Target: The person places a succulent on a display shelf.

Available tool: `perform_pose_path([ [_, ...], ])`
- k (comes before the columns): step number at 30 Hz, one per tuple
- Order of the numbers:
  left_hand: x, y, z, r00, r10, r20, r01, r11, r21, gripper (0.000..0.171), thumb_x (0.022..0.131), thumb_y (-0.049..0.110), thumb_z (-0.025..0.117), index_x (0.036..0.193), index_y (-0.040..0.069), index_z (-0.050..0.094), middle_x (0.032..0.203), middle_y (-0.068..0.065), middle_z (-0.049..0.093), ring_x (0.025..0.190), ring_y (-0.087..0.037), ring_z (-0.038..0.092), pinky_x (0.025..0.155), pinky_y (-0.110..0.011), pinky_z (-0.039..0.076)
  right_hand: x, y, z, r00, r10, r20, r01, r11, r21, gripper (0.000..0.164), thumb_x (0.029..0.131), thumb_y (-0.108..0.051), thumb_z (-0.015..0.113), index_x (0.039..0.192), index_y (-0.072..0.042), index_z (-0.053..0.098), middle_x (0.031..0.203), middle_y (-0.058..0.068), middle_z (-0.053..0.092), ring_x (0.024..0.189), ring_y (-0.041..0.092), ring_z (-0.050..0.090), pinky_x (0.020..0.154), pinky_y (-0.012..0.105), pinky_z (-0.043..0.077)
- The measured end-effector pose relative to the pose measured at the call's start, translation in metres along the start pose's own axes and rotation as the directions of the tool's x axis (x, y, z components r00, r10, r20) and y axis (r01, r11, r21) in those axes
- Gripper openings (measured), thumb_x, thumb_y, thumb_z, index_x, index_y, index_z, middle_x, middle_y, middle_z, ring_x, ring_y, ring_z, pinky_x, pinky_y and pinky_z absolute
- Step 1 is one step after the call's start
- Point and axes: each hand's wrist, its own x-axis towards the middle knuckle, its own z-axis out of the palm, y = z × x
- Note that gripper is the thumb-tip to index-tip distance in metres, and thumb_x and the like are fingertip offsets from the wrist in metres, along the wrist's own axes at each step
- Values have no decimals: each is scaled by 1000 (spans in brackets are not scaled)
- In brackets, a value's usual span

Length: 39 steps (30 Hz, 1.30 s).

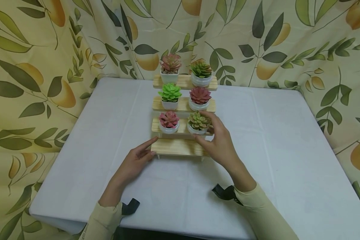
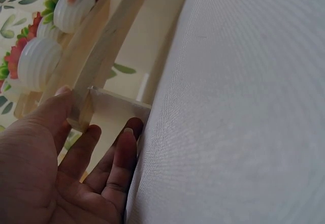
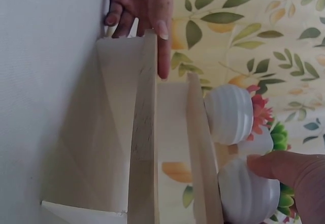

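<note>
A stepped wooden plant stand [image 1: 180, 146] with white supports holds several small artificial succulents in white pots. My right hand [image 1: 220, 143] grips the pot of a green succulent [image 1: 199, 121] at the right of the second step from the front; its thumb presses the ribbed white pot [image 3: 249, 193] in the right wrist view. At the stand's front left corner, my left hand [image 1: 138, 158] holds the end of the lowest board [image 2: 84, 107] between thumb and fingers. A pink succulent [image 1: 169, 120] sits on the left of the same step as the gripped pot.
Higher up stand a bright green succulent [image 1: 170, 93], a dark red one [image 1: 200, 96], a pale pink one [image 1: 170, 65] and a green-red one [image 1: 201, 69]. A white cloth covers the table [image 1: 273, 150]. Behind hangs a leaf-and-fruit patterned curtain [image 1: 234, 33].
</note>
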Motion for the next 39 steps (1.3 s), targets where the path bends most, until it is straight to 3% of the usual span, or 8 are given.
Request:
perform_pose_path([
  [13, 1, 3, 0, 1000, 12, 15, -12, 1000, 7, 49, 94, 32, 59, 140, 39, 44, 133, 10, 51, 103, -17, 59, 85, -35, 46, -2, 2, -1, 1000, -6, -19, 6, 1000, 0, 78, 78, -12, 79, 142, -29, 38, 139, -7, 40, 121, 15, 45, 82, 36, 49],
  [21, -5, 30, 0, 999, -39, 28, 39, 999, 22, 49, 96, 25, 58, 142, 31, 43, 106, -9, 66, 94, -27, 57, 86, -41, 41, -9, 3, -4, 998, -1, -56, 2, 1000, 17, 78, 79, -19, 78, 143, -30, 36, 138, -8, 41, 117, 17, 49, 88, 37, 47],
  [26, -5, 32, 1, 998, -49, 34, 48, 999, 25, 49, 96, 22, 57, 143, 28, 43, 109, -7, 65, 95, -26, 57, 86, -38, 41, -23, 2, -9, 991, -14, -133, 22, 998, 65, 73, 80, -11, 77, 142, -17, 38, 133, 2, 47, 114, 25, 52, 89, 42, 46],
  [31, -1, 16, 2, 999, -32, 27, 32, 999, 0, 49, 95, 25, 58, 141, 32, 44, 114, -2, 63, 97, -25, 58, 86, -39, 42, -38, -5, -20, 978, 2, -210, 22, 993, 116, 64, 79, 4, 73, 135, -5, 44, 129, 8, 50, 114, 31, 51, 86, 44, 46],
  [34, 1, 7, 1, 1000, -21, 20, 21, 1000, 8, 48, 95, 32, 58, 141, 37, 44, 114, 0, 63, 96, -22, 58, 86, -39, 42, -45, 14, -22, 972, 28, -233, -4, 995, 104, 60, 81, 0, 72, 134, -7, 46, 130, 4, 50, 114, 27, 52, 88, 39, 46],
  [39, -4, 18, -2, 999, -34, 15, 34, 999, 28, 49, 96, 25, 57, 142, 31, 43, 115, -1, 62, 96, -27, 58, 85, -40, 42, -53, 43, -23, 964, 59, -260, -48, 998, 50, 59, 82, -8, 74, 135, -13, 48, 133, -4, 48, 117, 23, 49, 91, 34, 44],
])
